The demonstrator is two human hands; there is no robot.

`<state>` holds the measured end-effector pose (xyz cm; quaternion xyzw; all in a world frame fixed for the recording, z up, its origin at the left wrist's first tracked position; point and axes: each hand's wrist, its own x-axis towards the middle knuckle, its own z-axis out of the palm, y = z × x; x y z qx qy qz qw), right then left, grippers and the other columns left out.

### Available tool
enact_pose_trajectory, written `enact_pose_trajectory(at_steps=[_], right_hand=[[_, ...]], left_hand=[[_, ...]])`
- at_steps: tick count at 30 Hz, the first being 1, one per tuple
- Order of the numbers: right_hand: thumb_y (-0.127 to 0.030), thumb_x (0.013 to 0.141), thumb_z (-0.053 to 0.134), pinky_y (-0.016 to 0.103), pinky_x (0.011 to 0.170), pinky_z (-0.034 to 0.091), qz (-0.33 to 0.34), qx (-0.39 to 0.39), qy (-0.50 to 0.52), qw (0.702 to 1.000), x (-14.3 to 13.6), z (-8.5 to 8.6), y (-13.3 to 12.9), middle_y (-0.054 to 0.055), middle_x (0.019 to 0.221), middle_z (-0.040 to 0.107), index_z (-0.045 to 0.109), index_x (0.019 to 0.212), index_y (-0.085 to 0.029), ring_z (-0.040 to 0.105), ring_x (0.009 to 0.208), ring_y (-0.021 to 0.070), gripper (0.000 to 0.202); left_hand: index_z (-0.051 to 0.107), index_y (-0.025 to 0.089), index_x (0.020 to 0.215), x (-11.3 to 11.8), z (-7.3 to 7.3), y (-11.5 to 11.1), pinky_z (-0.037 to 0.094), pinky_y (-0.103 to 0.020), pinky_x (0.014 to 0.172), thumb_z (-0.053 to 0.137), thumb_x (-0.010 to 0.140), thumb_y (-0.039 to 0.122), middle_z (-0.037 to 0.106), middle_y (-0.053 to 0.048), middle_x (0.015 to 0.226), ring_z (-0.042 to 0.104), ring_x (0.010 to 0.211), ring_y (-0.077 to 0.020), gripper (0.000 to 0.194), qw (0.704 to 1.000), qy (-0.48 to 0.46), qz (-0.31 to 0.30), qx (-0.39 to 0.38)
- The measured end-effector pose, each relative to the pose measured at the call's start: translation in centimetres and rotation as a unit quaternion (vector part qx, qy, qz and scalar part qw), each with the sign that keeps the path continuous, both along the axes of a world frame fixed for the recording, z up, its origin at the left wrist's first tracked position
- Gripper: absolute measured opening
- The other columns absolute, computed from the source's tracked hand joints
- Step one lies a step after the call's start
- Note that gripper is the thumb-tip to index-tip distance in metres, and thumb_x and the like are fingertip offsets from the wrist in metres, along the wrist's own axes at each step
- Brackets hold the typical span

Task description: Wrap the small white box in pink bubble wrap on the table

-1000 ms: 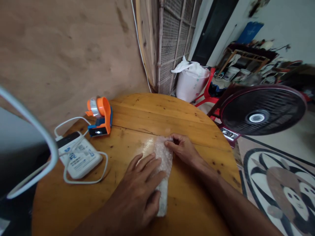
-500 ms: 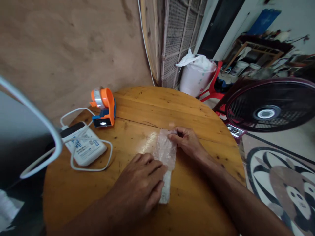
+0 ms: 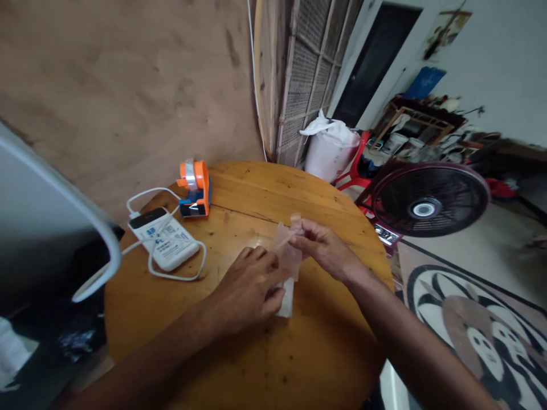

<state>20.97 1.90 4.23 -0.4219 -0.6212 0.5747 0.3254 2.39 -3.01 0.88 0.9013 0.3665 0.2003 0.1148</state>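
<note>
A narrow strip of translucent bubble wrap lies on the round wooden table, with a whitish end showing at its near side. My right hand pinches the wrap's far edge between thumb and fingers, lifting a small flap there. My left hand rests across the wrap's left side, its fingers bent and pressed on it; the fingertips partly cover the wrap. What lies inside the wrap, if anything, is too unclear to tell.
An orange and blue tape dispenser stands at the table's back left. Beside it lies a white device with a looped white cable. A fan stands right of the table, and a white sack sits behind it.
The camera view has shifted. My right hand has raised the wrap's far edge a little, and the wrap looks more folded there. My left hand remains on the wrap.
</note>
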Motion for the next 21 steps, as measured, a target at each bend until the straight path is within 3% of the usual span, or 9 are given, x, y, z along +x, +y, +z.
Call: enact_pose_trajectory(at_steps=[6,11,16,21], right_hand=[[-0.039,0.078,0.064,0.026,0.066,0.045,-0.006,0.034,0.020,0.999,-1.0,-0.2,-2.1,-0.001,0.078,0.059,0.056,0.087,-0.020,0.055,0.069,0.0131,0.023],[-0.038,0.080,0.061,0.026,0.066,0.043,-0.017,0.097,-0.017,0.995,-1.5,-0.4,-3.5,-0.001,0.080,0.058,0.056,0.087,-0.019,0.052,0.070,0.0128,0.020],[-0.039,0.081,0.061,0.024,0.063,0.041,-0.020,0.129,-0.038,0.991,-1.5,-0.5,-4.5,-0.002,0.072,0.053,0.053,0.079,-0.020,0.048,0.066,0.0121,0.021],[-0.044,0.083,0.059,0.027,0.068,0.044,-0.004,0.155,-0.044,0.987,-1.1,-0.8,-5.6,-0.001,0.076,0.055,0.054,0.082,-0.020,0.052,0.071,0.0143,0.024]], left_hand=[[0.064,0.018,0.103,0.1,0.3,-0.9,0.038,-0.041,0.087,0.051,0.084,0.023,0.059,-0.008,0.101,0.049,0.098,-0.0244,0.023,0.997,0.025,0.049,0.045],[0.062,0.016,0.093,0.2,0.6,-2.3,0.039,-0.042,0.082,0.056,0.084,0.030,0.060,-0.010,0.095,0.051,0.093,-0.0268,0.018,0.986,0.058,0.146,0.061],[0.060,0.019,0.076,0.1,-0.2,-3.3,0.040,-0.040,0.079,0.056,0.085,0.036,0.060,-0.009,0.088,0.053,0.089,-0.0259,0.020,0.973,0.017,0.228,0.014],[0.056,0.018,0.086,0.3,-1.1,-3.3,0.043,-0.036,0.076,0.056,0.084,0.039,0.060,-0.008,0.090,0.056,0.086,-0.0239,0.021,0.958,-0.076,0.274,-0.050]])
